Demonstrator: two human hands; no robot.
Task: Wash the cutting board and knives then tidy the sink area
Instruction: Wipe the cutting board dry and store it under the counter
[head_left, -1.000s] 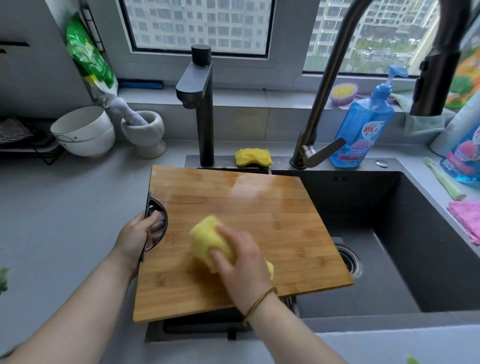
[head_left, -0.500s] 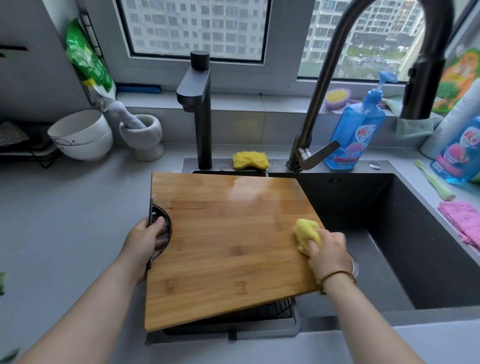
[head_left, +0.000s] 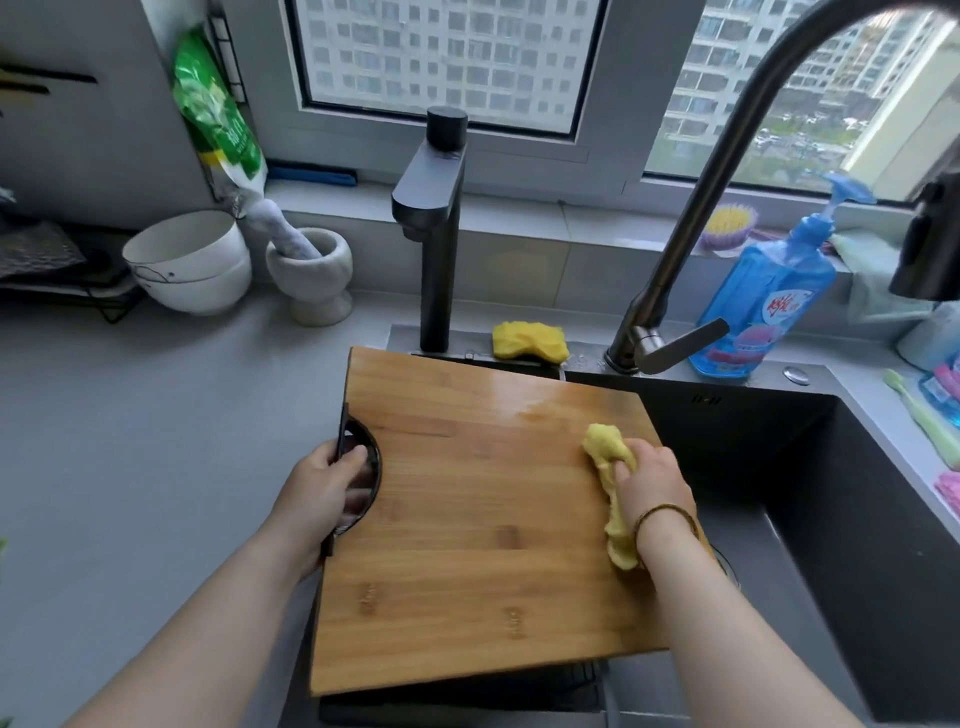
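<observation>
A wet bamboo cutting board (head_left: 478, 519) lies across the left part of the dark sink (head_left: 857, 519), tilted slightly. My left hand (head_left: 322, 493) grips the board's left edge at its round black handle cut-out. My right hand (head_left: 649, 483) holds a yellow sponge cloth (head_left: 610, 467) and presses it against the board's right edge. No knives show in this view.
A second yellow sponge (head_left: 530, 340) lies behind the board between a black square tap (head_left: 436, 218) and the curved tap (head_left: 701, 208). Blue soap bottle (head_left: 769, 306) stands at back right. White bowls (head_left: 189, 260) and a stone mortar (head_left: 311, 270) sit on the left counter.
My right hand swept the sponge from the board's middle to its right edge, then a little farther back along that edge. My left hand kept its grip on the handle.
</observation>
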